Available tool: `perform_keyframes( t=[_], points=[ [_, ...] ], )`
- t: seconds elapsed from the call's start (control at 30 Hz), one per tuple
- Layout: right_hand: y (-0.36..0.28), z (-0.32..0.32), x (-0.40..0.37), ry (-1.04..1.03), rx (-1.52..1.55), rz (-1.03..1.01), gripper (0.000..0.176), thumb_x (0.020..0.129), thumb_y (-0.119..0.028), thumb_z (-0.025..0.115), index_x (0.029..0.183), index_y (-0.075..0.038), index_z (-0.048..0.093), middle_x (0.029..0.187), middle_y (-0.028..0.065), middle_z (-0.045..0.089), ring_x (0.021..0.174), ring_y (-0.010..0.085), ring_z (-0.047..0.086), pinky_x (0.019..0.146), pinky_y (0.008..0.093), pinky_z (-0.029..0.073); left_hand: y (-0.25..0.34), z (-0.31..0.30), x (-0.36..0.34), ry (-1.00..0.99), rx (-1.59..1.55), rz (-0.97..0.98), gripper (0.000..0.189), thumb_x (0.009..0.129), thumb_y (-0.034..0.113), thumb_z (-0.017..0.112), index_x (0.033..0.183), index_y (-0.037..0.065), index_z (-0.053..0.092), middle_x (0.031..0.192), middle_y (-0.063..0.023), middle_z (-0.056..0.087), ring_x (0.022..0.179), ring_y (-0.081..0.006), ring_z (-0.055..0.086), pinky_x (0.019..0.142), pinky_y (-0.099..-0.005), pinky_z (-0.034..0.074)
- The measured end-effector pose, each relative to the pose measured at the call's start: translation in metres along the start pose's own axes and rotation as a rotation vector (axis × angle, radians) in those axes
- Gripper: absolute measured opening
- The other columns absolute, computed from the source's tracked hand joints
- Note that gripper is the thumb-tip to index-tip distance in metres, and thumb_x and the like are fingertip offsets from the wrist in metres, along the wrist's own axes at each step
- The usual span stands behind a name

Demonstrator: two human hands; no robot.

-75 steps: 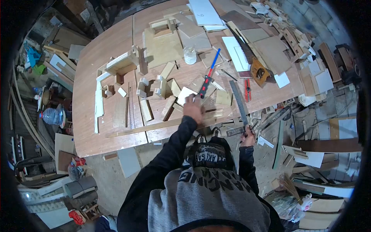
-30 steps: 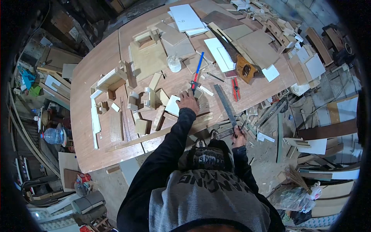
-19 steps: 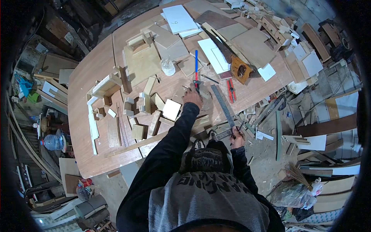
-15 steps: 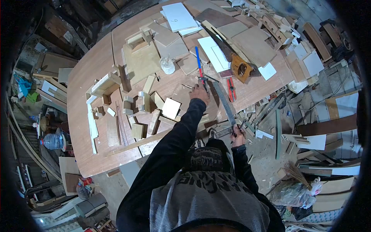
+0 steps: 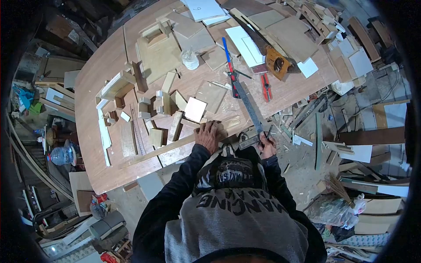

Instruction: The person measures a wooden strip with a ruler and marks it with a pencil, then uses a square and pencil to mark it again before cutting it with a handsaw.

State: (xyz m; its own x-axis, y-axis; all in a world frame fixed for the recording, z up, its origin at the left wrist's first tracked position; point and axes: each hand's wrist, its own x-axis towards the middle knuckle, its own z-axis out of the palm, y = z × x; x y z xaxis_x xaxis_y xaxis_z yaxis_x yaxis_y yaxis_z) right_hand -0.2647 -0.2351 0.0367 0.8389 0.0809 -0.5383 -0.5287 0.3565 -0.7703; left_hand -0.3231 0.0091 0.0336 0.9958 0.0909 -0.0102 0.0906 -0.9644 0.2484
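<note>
My left hand (image 5: 206,136) lies with fingers spread over a long wooden strip (image 5: 175,143) along the table's front edge. My right hand (image 5: 266,145) is closed on a metal try square (image 5: 250,108) at its corner, past the table edge. The square's long grey blade points up over the tabletop, and a thin dark stick (image 5: 269,129) pokes out by the fingers. Near the blade's far end lies a blue and red tool (image 5: 227,55) with black parts. A thin wooden board (image 5: 210,96) and a white-faced square block (image 5: 195,109) are beyond my left hand.
A handsaw (image 5: 277,63) with a wooden handle and a red and black tool (image 5: 265,87) lie to the right. A clear plastic cup (image 5: 190,59) stands mid-table (image 5: 94,83). Small wooden blocks (image 5: 162,103) cluster at left. Offcuts litter the floor (image 5: 289,153).
My left hand has left the blue and red tool and come back to the wooden strip at the front edge. My right hand still holds the square.
</note>
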Motion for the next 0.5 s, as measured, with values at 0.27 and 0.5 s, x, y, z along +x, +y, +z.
perform_keyframes(
  t=[0.27,0.5],
  points=[
    [0.010,0.003,-0.013,0.032,-0.023,-0.037,0.016,0.085,-0.022,0.065,0.082,-0.009,0.057,0.062,-0.0044,0.048,0.044,0.0058,0.038,0.040,0.0207,0.029,0.019,0.021,0.034,0.090,0.047,0.020,0.039,0.077,0.019,0.056,0.115,0.009,0.055,0.120,-0.0081,0.049,0.113,-0.0276,0.041,0.086,-0.0525,0.033],
    [0.003,-0.001,-0.026,0.027,-0.033,-0.058,0.013,0.086,-0.020,0.063,0.082,-0.010,0.056,0.062,-0.0044,0.046,0.044,0.0054,0.037,0.039,0.0211,0.023,0.009,0.005,0.084,0.026,0.085,-0.061,0.056,0.075,0.031,0.063,0.125,0.011,0.047,0.130,-0.0124,0.042,0.124,-0.0327,0.034,0.092,-0.0582,0.029]
  ],
)
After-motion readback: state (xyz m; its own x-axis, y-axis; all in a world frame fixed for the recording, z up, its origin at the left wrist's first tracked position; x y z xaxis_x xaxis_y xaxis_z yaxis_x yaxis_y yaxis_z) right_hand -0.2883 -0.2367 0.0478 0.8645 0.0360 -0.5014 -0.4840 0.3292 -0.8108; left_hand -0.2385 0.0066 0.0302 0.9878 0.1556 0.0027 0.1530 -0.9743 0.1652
